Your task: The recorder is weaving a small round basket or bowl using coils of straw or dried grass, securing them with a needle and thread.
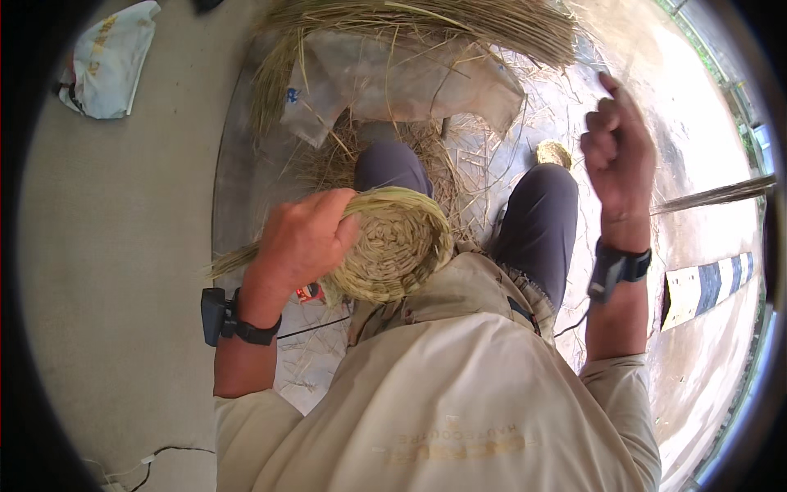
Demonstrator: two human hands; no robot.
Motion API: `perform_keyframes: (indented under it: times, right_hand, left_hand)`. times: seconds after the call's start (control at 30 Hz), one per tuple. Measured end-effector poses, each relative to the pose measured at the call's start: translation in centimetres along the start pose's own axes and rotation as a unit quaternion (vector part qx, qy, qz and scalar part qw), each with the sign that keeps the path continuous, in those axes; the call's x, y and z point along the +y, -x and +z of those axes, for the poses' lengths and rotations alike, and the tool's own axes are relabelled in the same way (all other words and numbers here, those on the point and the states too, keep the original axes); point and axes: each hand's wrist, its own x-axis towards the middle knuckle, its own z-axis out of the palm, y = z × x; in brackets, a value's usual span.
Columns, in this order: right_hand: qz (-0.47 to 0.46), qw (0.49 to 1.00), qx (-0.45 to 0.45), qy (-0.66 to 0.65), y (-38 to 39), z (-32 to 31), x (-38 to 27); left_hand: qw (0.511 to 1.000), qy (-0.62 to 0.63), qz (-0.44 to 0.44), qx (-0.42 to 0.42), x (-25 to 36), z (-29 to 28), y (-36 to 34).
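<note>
My left hand (pixel 305 239) grips the rim of a small round basket (pixel 398 244) woven from coiled straw, held against my lap with its hollow facing me. A loose tail of straw (pixel 234 259) sticks out to the left below that hand. My right hand (pixel 619 146) is raised at the right, fingers curled as if pinching something very thin; I cannot see a strand in it. Both wrists carry a black strapped device. My knees in dark grey trousers (pixel 541 221) show beyond the basket.
A big bundle of dry straw (pixel 426 25) and a pale sack (pixel 393 78) lie ahead on the concrete floor. Loose stalks litter the ground. A crumpled white bag (pixel 111 57) lies at the upper left. A thin straw stalk bundle (pixel 721 193) juts in from the right.
</note>
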Motion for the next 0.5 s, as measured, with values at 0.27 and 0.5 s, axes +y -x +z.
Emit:
perform_keyframes:
  times: [0.27,0.5]
  right_hand:
    - [0.138,0.899,-0.311,0.276,2.6,5.4,10.8]
    - [0.239,0.784,-0.395,0.415,4.4,-2.4,8.9]
  left_hand:
    - [0.991,0.087,-0.027,-0.096,3.3,0.4,-3.1]
    - [0.986,0.148,-0.001,-0.082,1.1,3.0,-2.1]
